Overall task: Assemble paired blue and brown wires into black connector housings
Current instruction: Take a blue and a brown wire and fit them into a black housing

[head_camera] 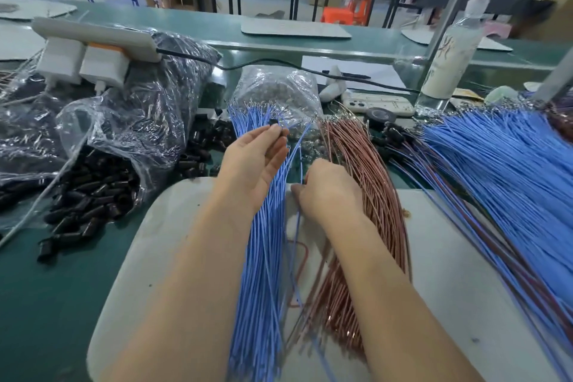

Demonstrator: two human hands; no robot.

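My left hand is raised above a bundle of blue wires and pinches a small black connector housing at its fingertips. My right hand sits lower, between the blue bundle and a bundle of brown wires, its fingers curled round a single blue wire that runs up and down past it. Both bundles lie on a grey mat. Loose black housings spill from a clear plastic bag at the left.
A large fan of assembled blue and brown wire pairs lies at the right. A clear bag sits behind the wires. A power strip with chargers, a phone, tape roll and a bottle stand further back.
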